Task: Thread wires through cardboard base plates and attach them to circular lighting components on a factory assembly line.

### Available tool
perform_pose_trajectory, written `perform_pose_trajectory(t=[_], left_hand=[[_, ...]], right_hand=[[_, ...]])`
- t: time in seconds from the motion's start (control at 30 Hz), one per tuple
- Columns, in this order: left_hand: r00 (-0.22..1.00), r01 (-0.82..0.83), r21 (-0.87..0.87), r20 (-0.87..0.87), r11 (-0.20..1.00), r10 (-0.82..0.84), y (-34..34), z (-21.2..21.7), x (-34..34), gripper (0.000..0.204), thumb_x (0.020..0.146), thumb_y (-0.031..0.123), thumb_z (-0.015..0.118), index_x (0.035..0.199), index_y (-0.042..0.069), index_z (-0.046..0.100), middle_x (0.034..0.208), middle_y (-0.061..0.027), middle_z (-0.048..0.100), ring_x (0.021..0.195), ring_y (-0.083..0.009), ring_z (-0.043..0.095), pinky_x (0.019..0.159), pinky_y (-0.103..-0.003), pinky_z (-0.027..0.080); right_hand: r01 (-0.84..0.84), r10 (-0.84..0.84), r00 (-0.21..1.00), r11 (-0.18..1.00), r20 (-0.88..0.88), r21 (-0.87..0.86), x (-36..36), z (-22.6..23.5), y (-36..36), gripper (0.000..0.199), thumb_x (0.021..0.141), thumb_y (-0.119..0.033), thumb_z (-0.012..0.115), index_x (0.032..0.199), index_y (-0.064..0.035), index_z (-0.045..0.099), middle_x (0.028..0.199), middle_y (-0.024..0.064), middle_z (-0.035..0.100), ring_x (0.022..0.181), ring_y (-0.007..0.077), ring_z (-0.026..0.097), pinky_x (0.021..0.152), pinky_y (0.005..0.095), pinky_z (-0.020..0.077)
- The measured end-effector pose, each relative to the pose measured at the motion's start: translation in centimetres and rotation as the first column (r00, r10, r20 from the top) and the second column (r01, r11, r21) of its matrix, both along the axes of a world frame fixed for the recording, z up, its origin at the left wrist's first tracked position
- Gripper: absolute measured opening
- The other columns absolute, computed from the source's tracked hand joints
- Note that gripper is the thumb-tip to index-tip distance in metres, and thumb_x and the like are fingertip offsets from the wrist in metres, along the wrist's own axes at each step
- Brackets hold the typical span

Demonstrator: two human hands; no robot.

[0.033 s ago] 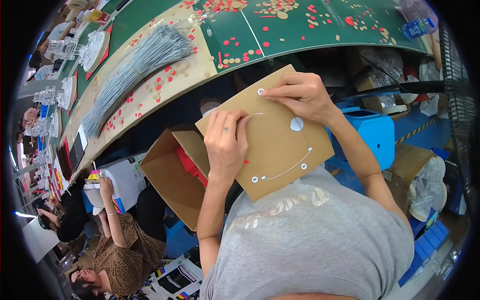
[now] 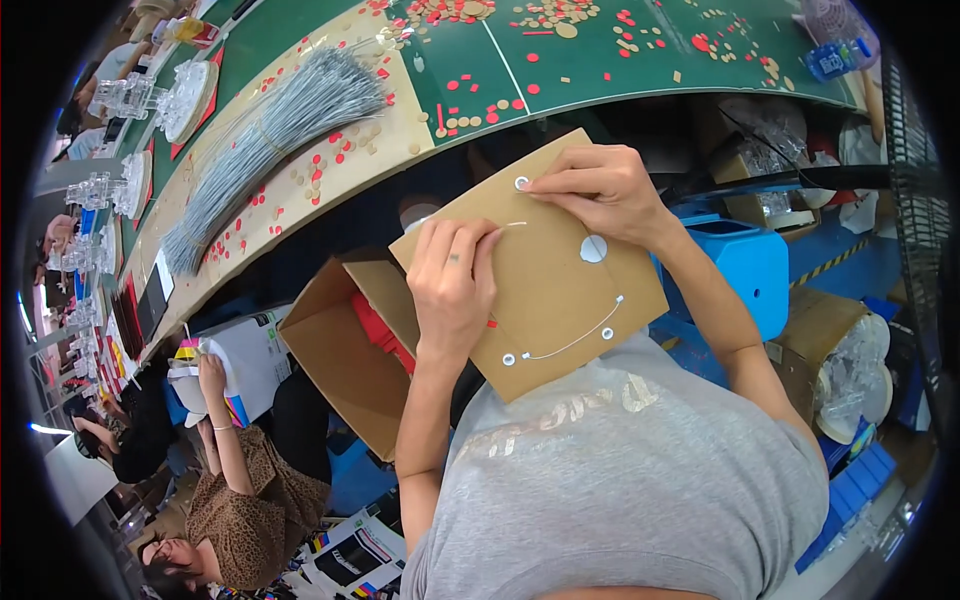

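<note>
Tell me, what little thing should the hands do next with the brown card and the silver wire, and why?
Probably feed the thin wire on through the ringed hole at the card's top corner. The right hand pinches right at that hole, the left hand presses the card flat beside the wire, and a lower wire already runs between two holes.

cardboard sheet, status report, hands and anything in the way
Left hand pressed flat on the brown cardboard sheet. Right hand pinching at the white eyelet near its top corner. Open cardboard box just beside, nothing blocking.
</note>
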State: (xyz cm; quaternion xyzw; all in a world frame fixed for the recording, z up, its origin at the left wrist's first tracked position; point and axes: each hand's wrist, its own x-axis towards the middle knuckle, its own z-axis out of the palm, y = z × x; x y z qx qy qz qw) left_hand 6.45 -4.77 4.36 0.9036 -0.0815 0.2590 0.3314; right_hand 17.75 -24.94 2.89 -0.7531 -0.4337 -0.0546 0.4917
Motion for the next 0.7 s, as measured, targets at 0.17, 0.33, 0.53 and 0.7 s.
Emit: perform_pose_trajectory(t=[0.17, 0.33, 0.53, 0.7], left_hand=[[1.000, 0.007, -0.003, 0.008, 1.000, -0.007, 0.0, 0.2, 1.8, 0.016, 0.075, -0.009, 0.076, 0.085, -0.001, 0.067, 0.080, -0.0092, 0.063, 0.072, -0.0279, 0.060, 0.064, -0.039, 0.049], [0.998, 0.015, 0.070, 0.057, 0.997, -0.019, 0.1, 0.1, 2.8, 0.019, 0.072, -0.008, 0.078, 0.087, 0.000, 0.069, 0.078, -0.0076, 0.061, 0.072, -0.0255, 0.059, 0.059, -0.037, 0.048], [0.995, -0.010, 0.128, 0.096, 0.992, -0.003, 0.2, -0.4, 2.9, 0.023, 0.070, -0.007, 0.079, 0.090, 0.002, 0.071, 0.074, -0.0060, 0.056, 0.066, -0.0217, 0.058, 0.054, -0.035, 0.046], [0.997, -0.029, 0.200, 0.075, 0.979, 0.014, 0.1, -0.1, 2.6, 0.023, 0.071, -0.005, 0.079, 0.092, 0.004, 0.074, 0.072, -0.0048, 0.056, 0.064, -0.0201, 0.058, 0.052, -0.034, 0.046]], right_hand=[[-0.082, 0.084, 0.988, 0.996, 0.133, -0.022, 1.7, -0.2, 0.6, 0.026, 0.073, 0.001, 0.078, 0.097, -0.0094, 0.080, 0.078, 0.0032, 0.068, 0.067, 0.0200, 0.066, 0.056, 0.0305, 0.0509], [-0.060, 0.065, 0.977, 0.998, 0.201, -0.032, 2.0, -0.6, 1.1, 0.027, 0.071, 0.002, 0.078, 0.096, -0.0092, 0.079, 0.082, 0.0033, 0.069, 0.070, 0.0197, 0.066, 0.057, 0.0300, 0.0528], [0.016, -0.008, 0.974, 0.999, 0.226, -0.030, 0.9, -0.6, 1.9, 0.033, 0.072, 0.002, 0.076, 0.103, -0.0090, 0.077, 0.085, 0.0041, 0.066, 0.073, 0.0203, 0.066, 0.060, 0.0320, 0.0549], [0.012, 0.006, 0.966, 0.998, 0.257, -0.068, 0.6, -0.2, 1.7, 0.030, 0.074, 0.000, 0.077, 0.103, -0.0081, 0.077, 0.085, 0.0038, 0.066, 0.073, 0.0202, 0.065, 0.061, 0.0316, 0.0549]])
